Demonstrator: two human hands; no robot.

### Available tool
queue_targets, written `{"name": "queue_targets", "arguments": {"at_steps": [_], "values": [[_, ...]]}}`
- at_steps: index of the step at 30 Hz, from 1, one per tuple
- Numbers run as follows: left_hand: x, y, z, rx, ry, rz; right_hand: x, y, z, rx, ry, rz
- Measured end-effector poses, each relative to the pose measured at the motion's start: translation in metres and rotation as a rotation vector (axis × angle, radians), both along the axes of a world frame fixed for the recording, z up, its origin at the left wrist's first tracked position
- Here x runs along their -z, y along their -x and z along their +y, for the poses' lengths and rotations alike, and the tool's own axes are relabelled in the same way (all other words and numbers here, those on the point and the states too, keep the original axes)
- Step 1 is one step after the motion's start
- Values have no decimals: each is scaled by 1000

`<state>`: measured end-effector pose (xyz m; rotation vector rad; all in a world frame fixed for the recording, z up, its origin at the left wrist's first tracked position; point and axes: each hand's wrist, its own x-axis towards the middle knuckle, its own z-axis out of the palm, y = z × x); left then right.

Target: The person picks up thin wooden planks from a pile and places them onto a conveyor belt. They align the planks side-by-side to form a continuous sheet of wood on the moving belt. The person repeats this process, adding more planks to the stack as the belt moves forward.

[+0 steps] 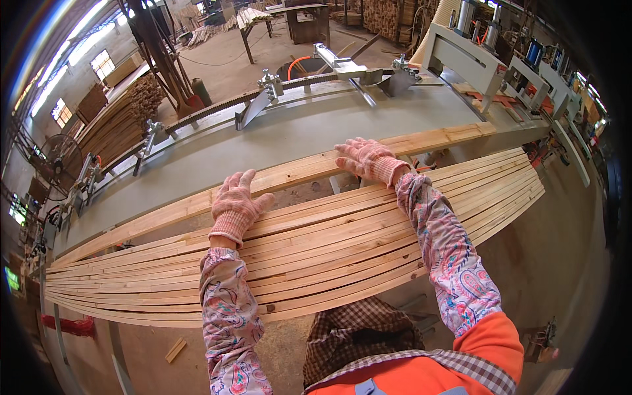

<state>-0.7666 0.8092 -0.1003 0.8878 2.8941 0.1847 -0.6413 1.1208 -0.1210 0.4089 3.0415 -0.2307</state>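
Note:
A long wooden strip (296,172) lies along the near edge of a grey machine table (303,135). My left hand (238,205), in a pink knitted glove, rests on this strip with its fingers forward and thumb out to the side. Farther right, my right hand (370,160) lies over the same strip, its gloved fingers stretched out. Neither hand is wrapped around the wood. Between the strip and my body sits a row of similar wooden strips (336,240), packed side by side beneath my forearms. A gap separates that row from the single strip.
Metal clamps (263,95) line a toothed rail behind the table. At the right stand machine frames (464,62) with cylinders. A fan (64,155) and stacked timber (118,115) are at the left. A small wood offcut (175,349) lies on the floor.

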Motion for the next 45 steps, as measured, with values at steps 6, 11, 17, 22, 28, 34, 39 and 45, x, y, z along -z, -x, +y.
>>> {"name": "queue_targets", "arguments": {"at_steps": [6,11,17,22,28,34,39,45], "values": [[11,6,-7,42,-47,93,-27,0,-17,119,15,-86],[30,9,1,227,-214,258,22,-3,22,125,68,12],[19,11,-18,71,-42,210,-36,-6,-23,240,178,-142],[12,5,-3,125,-43,101,-49,-19,-12,301,206,-196],[13,13,-15,154,-413,101,-58,-26,-7,182,331,-233],[12,4,-11,222,-198,84,-10,-28,9,103,381,-208],[15,2,-12,227,-176,100,-3,-26,12,108,378,-227],[17,4,-15,216,-149,109,-10,-29,13,166,388,-222]]}}
